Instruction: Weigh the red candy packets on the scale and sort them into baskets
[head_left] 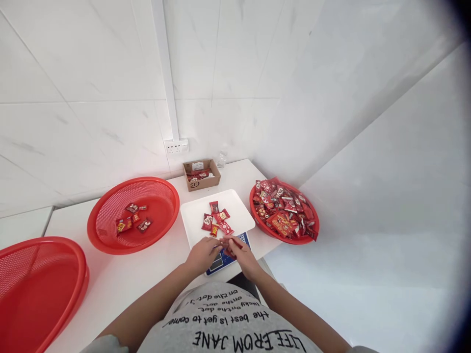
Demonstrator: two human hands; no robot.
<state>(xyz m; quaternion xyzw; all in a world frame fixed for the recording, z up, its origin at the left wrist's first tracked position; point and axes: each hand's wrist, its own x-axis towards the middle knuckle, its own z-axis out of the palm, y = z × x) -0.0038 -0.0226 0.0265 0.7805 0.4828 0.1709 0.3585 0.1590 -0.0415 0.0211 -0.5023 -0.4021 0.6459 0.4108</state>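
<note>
My left hand and my right hand meet above the front of a digital scale with a blue panel. Fingers of both hands are closed together at a small red packet, mostly hidden by them. Just beyond, on the scale's white pan, lie several wrapped snack packets in red, dark red and yellow.
Right of the scale, a red basket is heaped with red packets. To the left, a red basket holds several packets; another red basket stands nearer. Behind are a cardboard box with packets and a clear plastic item.
</note>
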